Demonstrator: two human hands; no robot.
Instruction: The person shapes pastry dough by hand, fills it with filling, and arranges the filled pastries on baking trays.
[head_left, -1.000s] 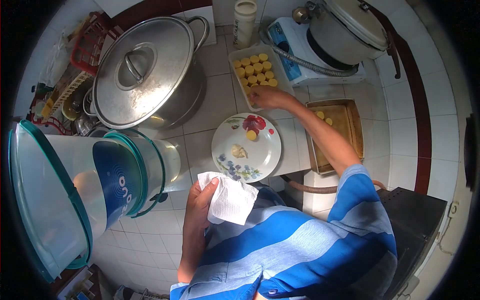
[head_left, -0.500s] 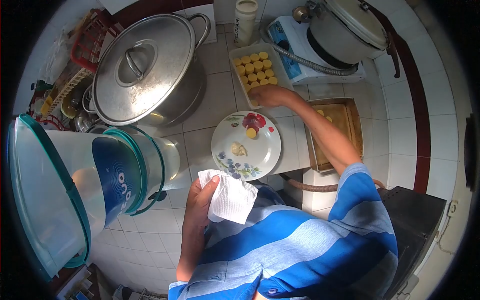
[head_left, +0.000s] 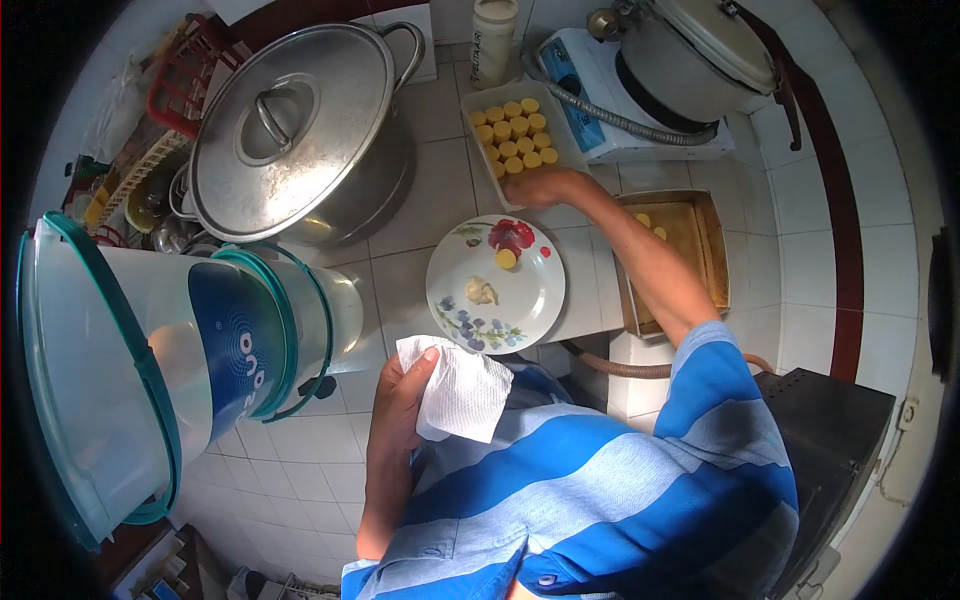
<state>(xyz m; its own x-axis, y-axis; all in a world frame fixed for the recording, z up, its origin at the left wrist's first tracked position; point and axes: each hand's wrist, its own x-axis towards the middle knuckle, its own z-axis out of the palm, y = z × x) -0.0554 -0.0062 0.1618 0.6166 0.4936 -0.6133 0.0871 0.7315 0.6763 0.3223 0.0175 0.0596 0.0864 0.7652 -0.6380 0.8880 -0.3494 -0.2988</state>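
Observation:
My left hand (head_left: 402, 385) is closed on a white paper towel (head_left: 462, 392), thumb on top, just below the plate's near edge. Reaching across the counter, my right hand (head_left: 538, 187) is bent down into the near end of a plastic container (head_left: 570, 130). Its fingertips are hidden, and so is anything between them. Rows of short yellow cylinders (head_left: 519, 127) stand in that container. Between my hands lies a white floral plate (head_left: 545, 300), with one yellow cylinder (head_left: 506, 259) and a pale, soft-looking lump (head_left: 481, 291) on it.
A large lidded steel pot (head_left: 300, 130) stands at the left, above a clear bucket (head_left: 110, 350) with a teal rim. Right of my forearm is a rectangular metal pan (head_left: 690, 230) with a few yellow pieces. Behind are a stove (head_left: 640, 150), a pressure cooker (head_left: 690, 60) and a bottle (head_left: 493, 40).
My right hand has shifted slightly, and a yellow piece seen by its fingertips before is now hidden. The left hand still holds the paper towel. The whole view has shifted a little.

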